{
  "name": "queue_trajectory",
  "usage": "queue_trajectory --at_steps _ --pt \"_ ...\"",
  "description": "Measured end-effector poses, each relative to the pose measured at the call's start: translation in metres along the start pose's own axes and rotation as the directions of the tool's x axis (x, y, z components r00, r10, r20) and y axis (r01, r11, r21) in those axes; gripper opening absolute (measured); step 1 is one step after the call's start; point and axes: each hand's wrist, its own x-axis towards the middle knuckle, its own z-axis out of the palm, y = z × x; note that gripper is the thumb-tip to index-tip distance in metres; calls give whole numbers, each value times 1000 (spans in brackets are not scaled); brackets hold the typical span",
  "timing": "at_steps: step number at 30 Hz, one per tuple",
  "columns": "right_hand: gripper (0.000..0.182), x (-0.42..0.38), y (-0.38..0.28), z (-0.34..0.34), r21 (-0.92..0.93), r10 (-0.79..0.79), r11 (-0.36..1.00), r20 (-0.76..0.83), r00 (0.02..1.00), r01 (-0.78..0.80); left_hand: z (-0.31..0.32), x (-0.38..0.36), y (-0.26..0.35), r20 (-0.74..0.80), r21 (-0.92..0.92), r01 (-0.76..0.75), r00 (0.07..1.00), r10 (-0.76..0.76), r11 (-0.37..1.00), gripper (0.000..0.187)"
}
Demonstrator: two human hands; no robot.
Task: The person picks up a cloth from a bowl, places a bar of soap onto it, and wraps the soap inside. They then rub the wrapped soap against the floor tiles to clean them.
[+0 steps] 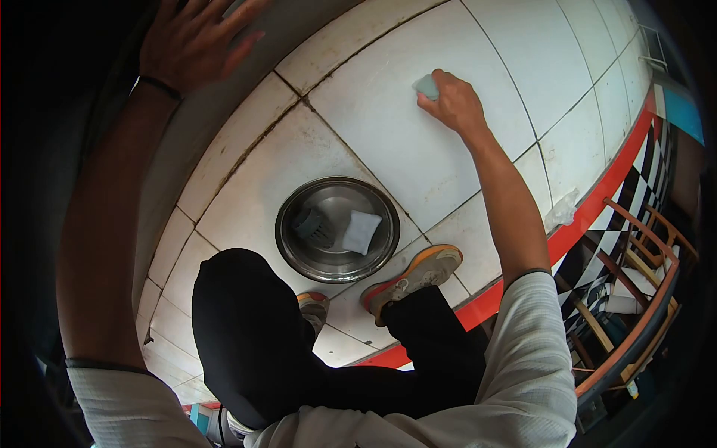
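My right hand [454, 104] grips a small pale green sponge [427, 86] against a large white tile of the floor [396, 142]. At the upper left, my left hand [198, 41] is open, its fingers spread beside the grey wall; a dark band circles that wrist. Between my feet and the right hand stands a round metal basin [337, 273]. Inside it lie a white cushion-shaped pad [361, 231] and a dark grey brush-like piece with bristles or prongs [314, 228].
My shoes [414, 276] rest on the tiles close to the basin. A red edge [597, 213] borders the tiled surface on the right, with a crumpled clear plastic bag [562, 211] near it. Beyond stand wooden chairs [650, 276] over a black-and-white checkered floor.
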Motion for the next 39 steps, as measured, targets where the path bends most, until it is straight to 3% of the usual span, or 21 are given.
queue_trajectory --at_steps 2,4,6,8,11,14,17,20,24,26,28,30,32,34,36,38,39 --pt "35 11 13 -8 -7 112 994 -33 993 -113 -1 0 1 4 -11 3 1000 -3 1000 57" --pt "37 -4 -2 4 5 95 995 -35 995 -95 -1 0 2 20 -5 -1 1000 1 1000 57" --pt "42 -28 -37 10 14 14 1000 158 987 -16 -1 0 -1 29 11 -6 1000 6 1000 55" --pt "37 -30 -33 13 55 -97 994 82 992 93 0 -1 -2 38 17 -25 999 25 1000 53" --pt "35 6 -1 -3 30 114 993 -36 993 -113 -2 2 2 37 1 13 999 -13 1000 43" --pt "35 8 -13 -1 54 231 972 -76 970 -227 1 -2 -7 106 62 -59 993 52 996 53" --pt "38 -18 -53 12 59 23 998 122 992 -30 -2 1 -6 119 38 -14 993 9 999 54" --pt "40 7 -23 7 47 44 998 63 997 -47 0 -1 -7 111 43 -38 993 33 998 56" --pt "37 35 -8 1 27 260 965 -61 964 -259 0 0 -6 129 39 -39 991 34 998 56" --pt "38 15 -31 11 84 131 988 -43 990 -127 -1 0 -7 137 39 -29 990 23 999 56" --pt "39 -3 -56 12 57 61 996 153 986 -71 -3 0 -7 144 33 -21 989 16 999 57" --pt "40 5 -43 5 44 10 999 127 992 -16 -2 2 -7 142 36 -21 990 15 999 57" --pt "39 30 -8 0 42 98 994 -25 995 -97 -1 1 -7 141 45 -31 990 25 998 58" --pt "34 50 7 -10 32 278 960 -59 959 -276 -1 1 -7 128 35 -31 991 27 999 58" --pt "35 43 -4 -6 49 299 954 -89 950 -295 -1 1 -7 128 19 -29 991 26 999 59" --pt "37 19 -27 10 64 161 985 -47 986 -158 0 -1 -8 134 19 -18 991 15 1000 59" --pt "39 6 -45 12 66 122 990 59 991 -126 0 -3 -9 135 22 -13 991 10 1000 59"
